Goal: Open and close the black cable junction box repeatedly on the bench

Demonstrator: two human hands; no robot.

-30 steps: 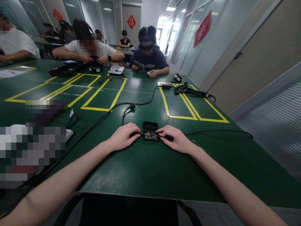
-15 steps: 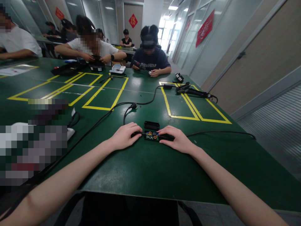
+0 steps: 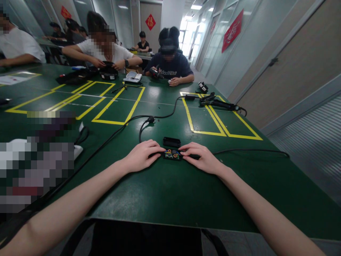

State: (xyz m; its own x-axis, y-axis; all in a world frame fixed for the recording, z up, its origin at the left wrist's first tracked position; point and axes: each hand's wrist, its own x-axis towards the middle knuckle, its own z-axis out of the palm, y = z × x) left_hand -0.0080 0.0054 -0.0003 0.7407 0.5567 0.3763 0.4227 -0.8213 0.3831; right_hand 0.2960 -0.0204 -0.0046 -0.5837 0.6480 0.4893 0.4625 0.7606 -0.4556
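Observation:
A small black case with a circuit board [image 3: 172, 154] lies open side up on the green table [image 3: 160, 192], in front of me. My left hand [image 3: 145, 155] is closed on the black cable at the left end of the case, fingertips at its edge. At the right end, my right hand [image 3: 199, 156] pinches the other black cable [image 3: 247, 150], which runs off to the right. Just behind the case lies a black cover [image 3: 172, 142], hollow side up, touched by neither hand.
A cable with a plug [image 3: 150, 120] curves across the table behind my left hand. A black tool [image 3: 218, 103] lies at the back right by yellow tape outlines. Blurred-out items lie at left. Several people sit across the table, one holding a power tool [image 3: 156, 73].
My left hand has shifted slightly right, its fingertips now at the case's left edge. My right fingers have moved a little on the cable. Across the table, the power tool has turned.

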